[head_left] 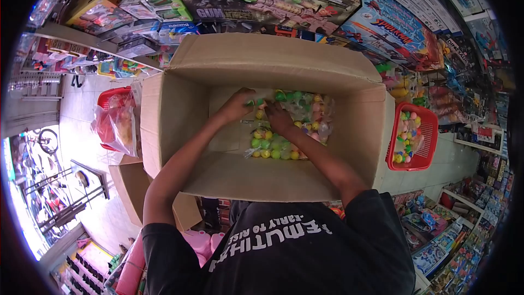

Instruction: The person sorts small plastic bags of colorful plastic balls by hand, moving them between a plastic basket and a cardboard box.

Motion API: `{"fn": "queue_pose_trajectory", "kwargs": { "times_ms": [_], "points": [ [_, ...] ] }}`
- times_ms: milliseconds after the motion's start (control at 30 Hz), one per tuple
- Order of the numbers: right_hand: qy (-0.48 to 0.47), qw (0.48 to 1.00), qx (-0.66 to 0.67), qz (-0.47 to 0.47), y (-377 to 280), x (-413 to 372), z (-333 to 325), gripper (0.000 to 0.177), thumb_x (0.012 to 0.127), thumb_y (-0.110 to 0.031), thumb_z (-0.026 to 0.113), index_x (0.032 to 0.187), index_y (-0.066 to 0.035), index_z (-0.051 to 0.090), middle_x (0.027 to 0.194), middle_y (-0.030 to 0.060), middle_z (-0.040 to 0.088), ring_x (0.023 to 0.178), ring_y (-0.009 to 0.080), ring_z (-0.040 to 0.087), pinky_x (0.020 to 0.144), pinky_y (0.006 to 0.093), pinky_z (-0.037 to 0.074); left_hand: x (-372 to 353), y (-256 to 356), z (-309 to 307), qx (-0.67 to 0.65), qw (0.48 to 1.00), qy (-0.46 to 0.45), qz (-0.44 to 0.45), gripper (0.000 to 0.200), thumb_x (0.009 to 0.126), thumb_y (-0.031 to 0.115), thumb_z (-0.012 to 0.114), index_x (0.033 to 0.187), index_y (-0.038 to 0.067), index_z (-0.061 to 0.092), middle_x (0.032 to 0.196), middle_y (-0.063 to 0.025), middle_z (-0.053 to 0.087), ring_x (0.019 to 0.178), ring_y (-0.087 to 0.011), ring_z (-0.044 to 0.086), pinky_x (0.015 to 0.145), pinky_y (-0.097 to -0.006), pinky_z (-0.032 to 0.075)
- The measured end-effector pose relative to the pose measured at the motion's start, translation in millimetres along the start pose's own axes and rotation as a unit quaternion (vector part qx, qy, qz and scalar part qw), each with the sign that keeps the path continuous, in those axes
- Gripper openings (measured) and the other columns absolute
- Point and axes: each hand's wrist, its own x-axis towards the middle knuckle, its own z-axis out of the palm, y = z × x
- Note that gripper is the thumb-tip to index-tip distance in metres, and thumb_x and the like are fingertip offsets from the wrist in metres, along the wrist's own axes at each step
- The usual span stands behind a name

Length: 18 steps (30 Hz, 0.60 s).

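Observation:
Both my arms reach into a deep open cardboard box (355, 125). Inside lie clear plastic bags of small coloured balls (275, 150), mostly green, yellow and pink. My left hand (237, 106) is closed at the upper left edge of the pile, its fingertips on a bag of small balls (260, 104). Close beside it, my right hand (278, 117) bends its fingers onto the same bag. Bare cardboard shows on the box floor left of the bags. The exact grip of the fingertips is partly hidden.
A red basket (431, 136) with more coloured balls stands right of the box. Another red basket (103, 98) with plastic-wrapped things is at the left. Boxed toys, including a toy gun box (267, 5), line the shelf beyond. An open smaller carton (128, 186) sits lower left.

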Motion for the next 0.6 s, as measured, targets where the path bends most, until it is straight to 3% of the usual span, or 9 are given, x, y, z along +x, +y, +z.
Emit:
{"fn": "queue_pose_trajectory", "kwargs": {
  "times_ms": [67, 200, 267, 400, 467, 600],
  "points": [
    [0.041, 0.999, 0.016, 0.009, -2, -3, 5, 0.036, 0.073, -0.006, 0.053, 0.107, 0.004, 0.051, 0.12, 0.0193, 0.042, 0.115, 0.0334, 0.038, 0.085, 0.0413, 0.047, 7, -12, 10, 0.121, 0.979, 0.055, 0.156, 0.032, 0.069, 0.003, 0.063, 0.1, 0.0, 0.053, 0.101, -0.015, 0.056, 0.1, -0.0308, 0.052, 0.087, -0.0369, 0.042],
    [0.016, 1.0, -0.003, 0.002, -2, -8, 5, 0.033, 0.073, -0.006, 0.051, 0.105, 0.004, 0.052, 0.118, 0.0192, 0.042, 0.115, 0.0344, 0.038, 0.084, 0.042, 0.047, 18, -20, 21, 0.15, 0.974, 0.015, 0.169, 0.036, 0.069, 0.006, 0.064, 0.104, 0.001, 0.053, 0.106, -0.0162, 0.054, 0.107, -0.0346, 0.048, 0.088, -0.0396, 0.041],
    [0.07, 0.997, 0.045, 0.005, -1, -6, 0, 0.044, 0.067, -0.006, 0.057, 0.11, 0.001, 0.051, 0.108, 0.0165, 0.045, 0.11, 0.0335, 0.04, 0.084, 0.0417, 0.046, 29, -26, 27, 0.17, 0.977, 0.039, 0.125, 0.039, 0.068, 0.004, 0.064, 0.105, 0.002, 0.053, 0.11, -0.0158, 0.053, 0.108, -0.0353, 0.047, 0.09, -0.0402, 0.04],
    [0.12, 0.992, 0.028, -0.005, 1, -9, 7, 0.042, 0.068, -0.006, 0.056, 0.109, 0.002, 0.052, 0.105, 0.0166, 0.046, 0.109, 0.0333, 0.041, 0.084, 0.0418, 0.046, 50, -43, 46, 0.237, 0.955, 0.074, 0.162, 0.037, 0.068, 0.0, 0.06, 0.104, 0.002, 0.053, 0.112, -0.0156, 0.053, 0.108, -0.0346, 0.047, 0.091, -0.0414, 0.039],
    [0.088, 0.996, 0.032, -0.008, 3, -10, 13, 0.042, 0.069, -0.007, 0.056, 0.111, 0.002, 0.051, 0.107, 0.0168, 0.046, 0.11, 0.0329, 0.041, 0.086, 0.042, 0.044, 63, -50, 56, 0.326, 0.92, 0.104, 0.191, 0.039, 0.066, -0.004, 0.058, 0.104, 0.004, 0.054, 0.113, -0.0149, 0.054, 0.109, -0.0331, 0.047, 0.091, -0.0415, 0.04],
    [0.013, 1.0, 0.011, 0.002, 5, -9, 18, 0.046, 0.071, -0.009, 0.055, 0.114, 0.003, 0.048, 0.11, 0.0171, 0.046, 0.111, 0.0331, 0.04, 0.089, 0.042, 0.042, 69, -57, 67, 0.332, 0.929, 0.049, 0.158, 0.044, 0.065, -0.008, 0.055, 0.107, 0.005, 0.054, 0.118, -0.0147, 0.05, 0.114, -0.0321, 0.044, 0.094, -0.0407, 0.04]
  ]
}}
